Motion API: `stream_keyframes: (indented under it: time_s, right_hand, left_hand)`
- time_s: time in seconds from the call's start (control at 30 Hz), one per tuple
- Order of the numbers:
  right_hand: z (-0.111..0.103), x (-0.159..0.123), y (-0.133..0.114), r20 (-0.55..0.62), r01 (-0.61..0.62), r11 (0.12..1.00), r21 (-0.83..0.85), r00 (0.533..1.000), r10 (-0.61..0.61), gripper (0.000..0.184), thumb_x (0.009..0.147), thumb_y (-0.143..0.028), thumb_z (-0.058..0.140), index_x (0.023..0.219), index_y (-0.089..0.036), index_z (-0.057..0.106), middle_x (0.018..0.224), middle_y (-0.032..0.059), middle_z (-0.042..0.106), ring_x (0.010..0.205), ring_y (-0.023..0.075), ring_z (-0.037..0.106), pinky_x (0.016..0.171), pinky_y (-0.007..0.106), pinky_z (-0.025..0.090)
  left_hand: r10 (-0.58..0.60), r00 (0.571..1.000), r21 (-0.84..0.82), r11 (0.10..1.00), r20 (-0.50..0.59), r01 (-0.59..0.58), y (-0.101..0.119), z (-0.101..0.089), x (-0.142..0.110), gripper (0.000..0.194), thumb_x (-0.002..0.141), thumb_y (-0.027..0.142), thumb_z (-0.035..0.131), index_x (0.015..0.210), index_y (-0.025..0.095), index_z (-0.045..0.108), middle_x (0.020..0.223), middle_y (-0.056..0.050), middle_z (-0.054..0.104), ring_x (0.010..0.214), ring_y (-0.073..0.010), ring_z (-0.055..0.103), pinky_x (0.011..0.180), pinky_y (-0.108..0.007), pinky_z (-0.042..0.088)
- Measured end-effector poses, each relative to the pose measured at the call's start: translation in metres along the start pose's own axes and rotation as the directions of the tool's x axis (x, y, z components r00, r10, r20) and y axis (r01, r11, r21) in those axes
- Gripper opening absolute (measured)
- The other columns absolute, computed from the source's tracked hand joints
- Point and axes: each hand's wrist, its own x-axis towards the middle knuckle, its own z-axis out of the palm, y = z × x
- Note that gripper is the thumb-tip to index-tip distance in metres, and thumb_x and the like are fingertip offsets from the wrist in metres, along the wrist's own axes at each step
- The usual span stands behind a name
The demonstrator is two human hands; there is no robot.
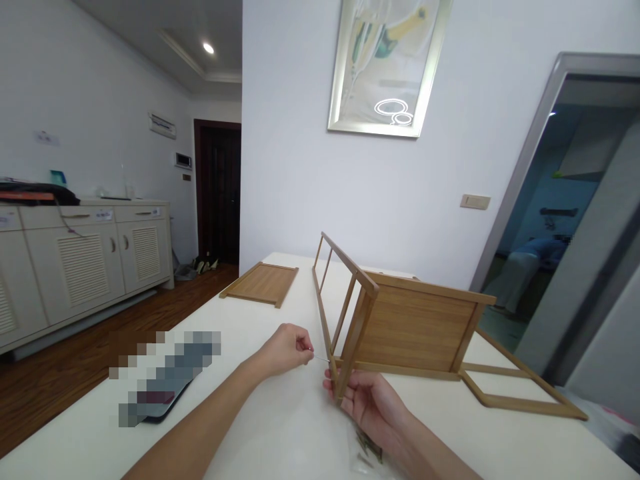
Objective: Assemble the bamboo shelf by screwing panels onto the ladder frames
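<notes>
My left hand [287,350] is closed, its fingertips pinching a thin metal rod [321,358] that looks like a hex key. The rod's far end meets the lower corner of an upright wooden frame [345,333]. My right hand [370,400] grips that same corner from below, with fingers around the bar. The slatted frame stands tilted and joins a wooden panel [420,327] that extends to the right. Beneath my right hand lies a clear plastic bag [365,460] with several screws. Part of the joint is hidden by the fingers.
On the white table [260,413] a separate wooden panel [263,283] lies flat at the far left. Another open wooden frame [520,390] lies to the right. A dark, partly blurred flat object [173,393] is near the left edge. A wall [290,180] stands behind.
</notes>
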Motion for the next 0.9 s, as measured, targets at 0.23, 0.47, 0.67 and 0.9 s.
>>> stream_keyframes:
  time_s: [0.23, 0.47, 0.67, 0.9]
  right_hand:
    - [0.0017, 0.0016, -0.0018, -0.011, 0.008, 1.0, 0.002, 1.0, -0.008, 0.026, 0.065, -0.004, 0.061, 0.09, -0.002, 0.067, 0.101, 0.0192, 0.071, 0.087, 0.0226, 0.07, 0.084, 0.031, 0.052]
    - [0.0027, -0.0019, -0.0012, -0.005, 0.021, 1.0, 0.007, 1.0, -0.021, 0.028, 0.064, -0.004, 0.061, 0.09, -0.002, 0.068, 0.1, 0.0192, 0.071, 0.087, 0.0233, 0.07, 0.083, 0.031, 0.052]
    - [0.0035, -0.0025, -0.0015, -0.017, 0.027, 1.0, 0.006, 1.0, -0.026, 0.028, 0.065, -0.004, 0.062, 0.092, -0.002, 0.067, 0.102, 0.019, 0.071, 0.087, 0.0227, 0.069, 0.084, 0.031, 0.052]
    - [0.0025, -0.0015, -0.0015, -0.013, 0.029, 1.0, 0.004, 1.0, -0.029, 0.028, 0.065, -0.004, 0.061, 0.092, -0.001, 0.067, 0.101, 0.0195, 0.071, 0.085, 0.0225, 0.07, 0.083, 0.031, 0.052]
  left_hand:
    - [-0.036, 0.999, -0.066, 0.997, -0.011, 0.035, -0.0059, 0.0009, 0.0035, 0.009, 0.063, 0.022, 0.061, 0.066, 0.014, 0.064, 0.057, -0.002, 0.068, 0.056, -0.0165, 0.065, 0.053, -0.024, 0.046]
    - [-0.072, 0.997, -0.174, 0.982, 0.014, 0.073, -0.0095, 0.0037, 0.0046, 0.006, 0.062, 0.021, 0.063, 0.064, 0.015, 0.062, 0.054, -0.002, 0.066, 0.055, -0.0176, 0.066, 0.052, -0.025, 0.048]
    - [-0.113, 0.993, -0.28, 0.953, 0.039, 0.12, -0.0092, 0.0059, 0.0042, 0.006, 0.06, 0.018, 0.064, 0.062, 0.015, 0.059, 0.051, 0.0, 0.064, 0.054, -0.0178, 0.067, 0.051, -0.024, 0.048]
    - [-0.185, 0.973, -0.429, 0.874, 0.136, 0.226, -0.0032, 0.0051, 0.0006, 0.01, 0.058, 0.016, 0.068, 0.062, 0.014, 0.059, 0.051, -0.002, 0.064, 0.053, -0.0191, 0.067, 0.052, -0.028, 0.051]
